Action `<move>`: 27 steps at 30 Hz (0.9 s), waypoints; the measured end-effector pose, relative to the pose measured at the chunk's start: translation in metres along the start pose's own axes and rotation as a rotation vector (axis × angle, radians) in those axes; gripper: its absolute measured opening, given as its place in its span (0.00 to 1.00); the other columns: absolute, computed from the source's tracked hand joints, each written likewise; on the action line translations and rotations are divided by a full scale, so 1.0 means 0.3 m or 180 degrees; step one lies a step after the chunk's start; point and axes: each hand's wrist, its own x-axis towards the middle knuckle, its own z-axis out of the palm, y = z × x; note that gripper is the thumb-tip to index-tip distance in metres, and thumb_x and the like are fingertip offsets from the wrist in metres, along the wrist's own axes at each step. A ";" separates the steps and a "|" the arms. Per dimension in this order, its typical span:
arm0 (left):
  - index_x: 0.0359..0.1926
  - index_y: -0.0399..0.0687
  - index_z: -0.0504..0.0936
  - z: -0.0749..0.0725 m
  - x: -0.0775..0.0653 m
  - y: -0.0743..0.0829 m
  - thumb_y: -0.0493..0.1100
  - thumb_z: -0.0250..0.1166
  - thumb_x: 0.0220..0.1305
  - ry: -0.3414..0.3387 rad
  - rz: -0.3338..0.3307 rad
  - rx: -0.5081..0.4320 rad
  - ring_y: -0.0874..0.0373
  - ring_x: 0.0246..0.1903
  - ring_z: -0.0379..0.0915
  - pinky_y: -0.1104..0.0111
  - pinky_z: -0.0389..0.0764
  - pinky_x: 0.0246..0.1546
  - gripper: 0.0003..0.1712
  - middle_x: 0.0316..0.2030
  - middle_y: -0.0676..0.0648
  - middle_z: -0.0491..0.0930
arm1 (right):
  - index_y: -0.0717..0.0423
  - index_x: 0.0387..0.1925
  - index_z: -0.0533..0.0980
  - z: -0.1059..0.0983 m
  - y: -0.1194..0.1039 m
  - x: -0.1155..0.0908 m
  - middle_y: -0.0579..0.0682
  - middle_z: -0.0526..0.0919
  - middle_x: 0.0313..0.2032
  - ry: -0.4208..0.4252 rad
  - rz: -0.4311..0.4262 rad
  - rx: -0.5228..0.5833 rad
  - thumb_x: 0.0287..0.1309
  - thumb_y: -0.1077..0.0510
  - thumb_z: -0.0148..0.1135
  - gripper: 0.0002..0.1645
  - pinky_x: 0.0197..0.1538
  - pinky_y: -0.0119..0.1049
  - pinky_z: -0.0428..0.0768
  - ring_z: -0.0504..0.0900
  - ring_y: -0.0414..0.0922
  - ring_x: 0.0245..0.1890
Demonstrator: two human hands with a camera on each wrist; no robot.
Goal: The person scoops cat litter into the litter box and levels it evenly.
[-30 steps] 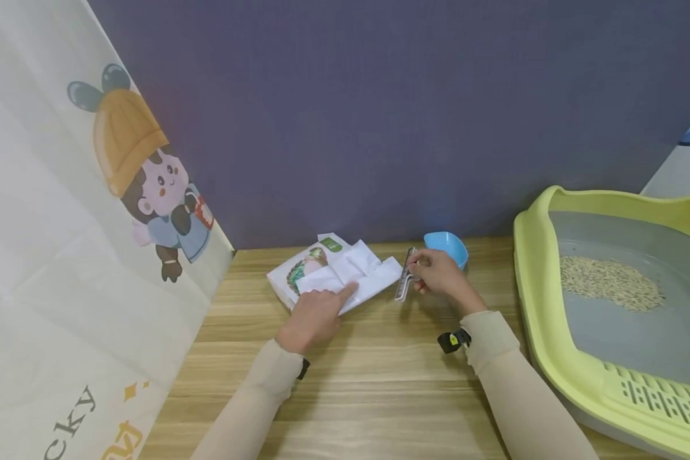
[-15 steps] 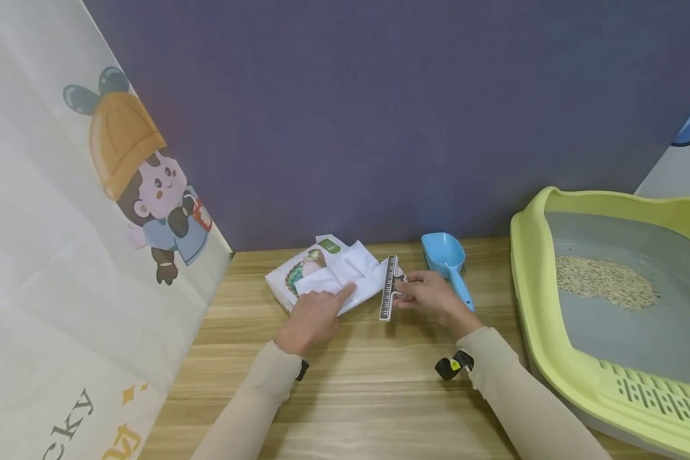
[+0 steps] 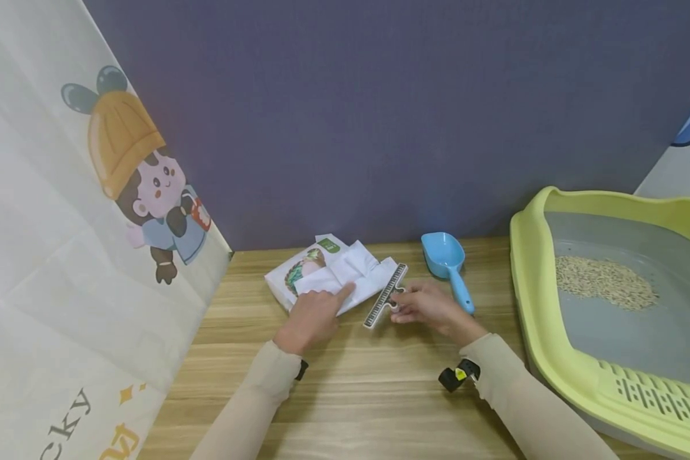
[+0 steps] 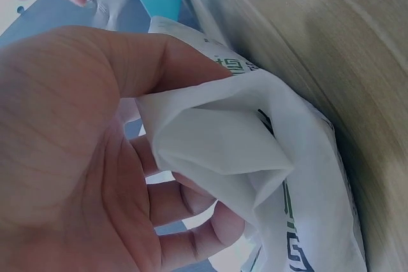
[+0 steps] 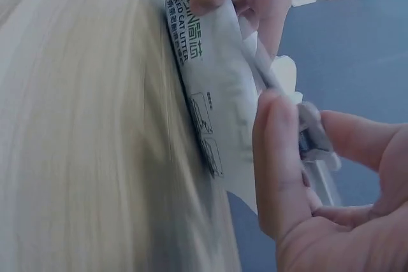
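Observation:
A white cat litter bag (image 3: pixel 313 265) lies on its side on the wooden table, its top end folded over in a flap (image 3: pixel 368 268). My left hand (image 3: pixel 313 314) pinches that fold; in the left wrist view the thumb lies over the paper-like edge (image 4: pixel 217 138) and the other fingers are curled behind it. My right hand (image 3: pixel 428 308) holds a long striped spring clip (image 3: pixel 385 297) by its handles, between thumb and fingers. The clip slants along the folded end of the bag and overlaps its corner in the head view. In the right wrist view the clip (image 5: pixel 312 135) is blurred.
A blue scoop (image 3: pixel 445 255) lies behind my right hand, its handle towards me. At the right stands a yellow-rimmed litter box (image 3: pixel 531 306) with pellets (image 3: pixel 606 281) on its grey floor. A dark panel (image 3: pixel 379 128) rises along the table's back edge.
My right hand has brought the clip leftwards and nearer me, from beside the scoop to the bag's folded end, and tilted it. The scoop's handle came into sight. My left hand stayed put.

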 end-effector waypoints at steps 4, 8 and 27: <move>0.74 0.56 0.68 0.000 0.000 0.001 0.38 0.70 0.56 -0.0016 -0.0011 -0.0019 0.53 0.24 0.72 0.59 0.77 0.26 0.44 0.30 0.45 0.83 | 0.61 0.36 0.73 0.005 0.008 -0.003 0.54 0.87 0.32 -0.0147 0.0123 0.0077 0.69 0.61 0.59 0.06 0.39 0.32 0.86 0.88 0.42 0.30; 0.74 0.56 0.68 0.000 0.000 0.000 0.38 0.69 0.57 -0.0023 -0.0012 -0.0034 0.53 0.24 0.72 0.59 0.77 0.26 0.44 0.31 0.44 0.83 | 0.60 0.38 0.77 0.018 0.016 -0.007 0.52 0.88 0.30 -0.0326 0.0249 0.0367 0.71 0.61 0.56 0.06 0.39 0.30 0.86 0.88 0.40 0.30; 0.75 0.55 0.66 -0.012 -0.007 0.009 0.38 0.68 0.59 -0.0079 -0.0023 -0.0070 0.49 0.29 0.79 0.57 0.80 0.31 0.43 0.36 0.42 0.86 | 0.54 0.33 0.82 0.057 0.062 0.013 0.49 0.88 0.29 -0.0312 0.0415 0.1094 0.71 0.66 0.51 0.15 0.39 0.24 0.84 0.88 0.38 0.29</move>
